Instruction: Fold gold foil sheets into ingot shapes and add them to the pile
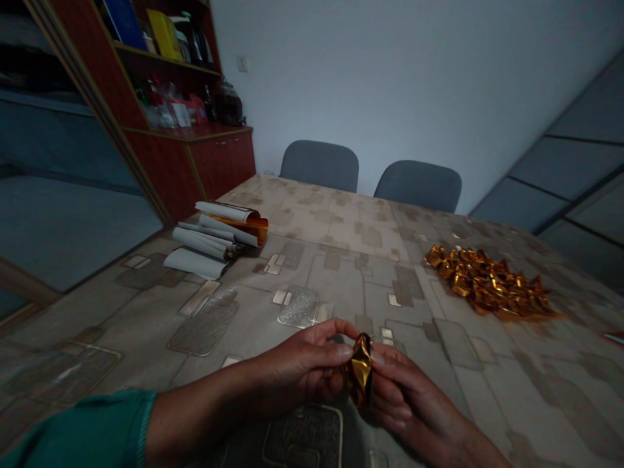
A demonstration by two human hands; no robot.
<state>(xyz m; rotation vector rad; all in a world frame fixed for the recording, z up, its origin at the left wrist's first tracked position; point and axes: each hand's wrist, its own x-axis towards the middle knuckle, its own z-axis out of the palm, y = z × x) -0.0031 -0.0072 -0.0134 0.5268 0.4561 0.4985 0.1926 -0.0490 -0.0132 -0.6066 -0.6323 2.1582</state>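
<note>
At left on the bench (341, 253), curled sheets (209, 244) lie stacked; near the middle, the left hand (312, 364) pinches one side of a folded gold piece (361, 372), the right hand (404, 390) closing its grip on the other. Squeeze too hard and it could crumple; over right, a careless sweep could scatter the gold cluster (492, 283).
</note>
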